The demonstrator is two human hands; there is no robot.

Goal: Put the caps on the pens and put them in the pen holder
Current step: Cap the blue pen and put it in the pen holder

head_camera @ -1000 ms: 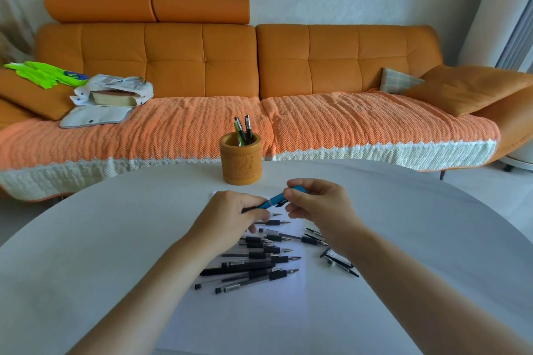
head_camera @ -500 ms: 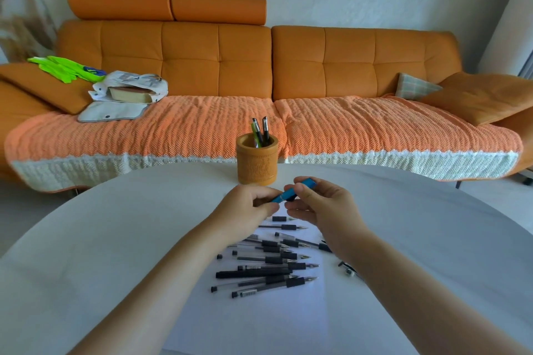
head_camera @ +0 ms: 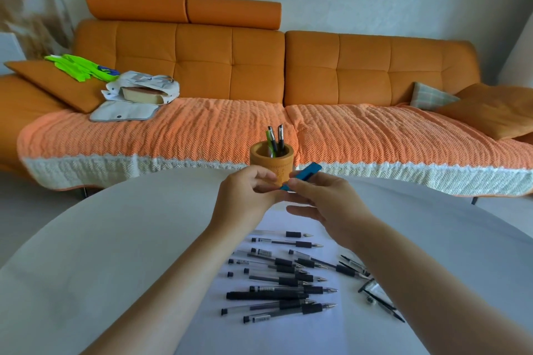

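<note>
- Loose pens (head_camera: 291, 280) lie nearest, well short of the fingers and between the two forearms. There are about a dozen, clear or black barrelled and uncapped, with tips pointing right.
- Several barrels carry small printed labels, too small to read.
- The pens rest on a white sheet of paper (head_camera: 288, 334) on a round white table (head_camera: 101, 253).
- Small clear and dark pieces (head_camera: 372, 287) lie short of the right fingers, beside the right forearm. I cannot tell which of them are caps.
- The left hand (head_camera: 245, 199) has its fingers curled, with thumb and fingertips pinching the lower end of a blue pen (head_camera: 305, 174).
- The right hand (head_camera: 326, 202) pinches the same pen higher up between thumb and forefinger. Its other fingers hang loosely spread underneath.
- The blue pen slants up and to the right, and its upper end sticks out above the right fingertips.
- A round tan pen holder (head_camera: 261, 160) stands upright on the table just beyond the fingertips, partly hidden by them. A mark on its front cannot be read.
- Two pens (head_camera: 279, 138), one of them green, stand up inside it.
- An orange sofa (head_camera: 230, 66) with a woven orange throw (head_camera: 202, 130) sits far beyond the fingers.
- On the sofa, far beyond and left of the left fingers, are a white bag (head_camera: 161, 85) and a bright green item (head_camera: 80, 66) whose blue mark is unreadable.
</note>
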